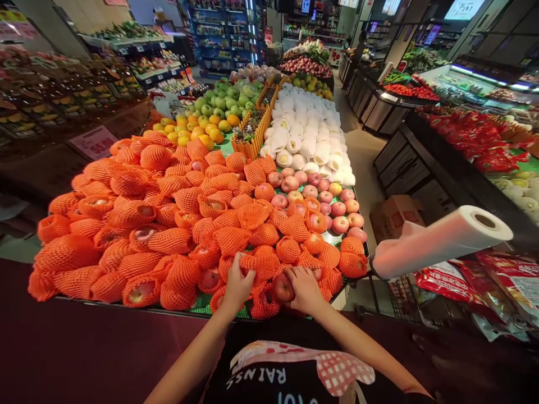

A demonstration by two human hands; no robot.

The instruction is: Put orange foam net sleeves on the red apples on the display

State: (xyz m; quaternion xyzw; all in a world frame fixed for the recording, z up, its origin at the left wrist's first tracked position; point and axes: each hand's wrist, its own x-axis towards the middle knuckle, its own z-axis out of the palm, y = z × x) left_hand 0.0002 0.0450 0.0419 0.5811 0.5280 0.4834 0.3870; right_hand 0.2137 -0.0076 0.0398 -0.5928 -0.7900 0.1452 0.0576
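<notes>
My left hand is closed on an orange foam net at the front edge of a fruit stand. My right hand grips a red apple right beside it, fingers wrapped over the fruit. Both hands sit close together among a big heap of apples in orange nets that covers the near part of the stand. Behind the heap lie bare red apples.
A roll of clear plastic bags juts out at the right on a holder. White-wrapped fruit, oranges and green apples lie further back. An aisle with a cardboard box runs along the right, beside shelves of red packets.
</notes>
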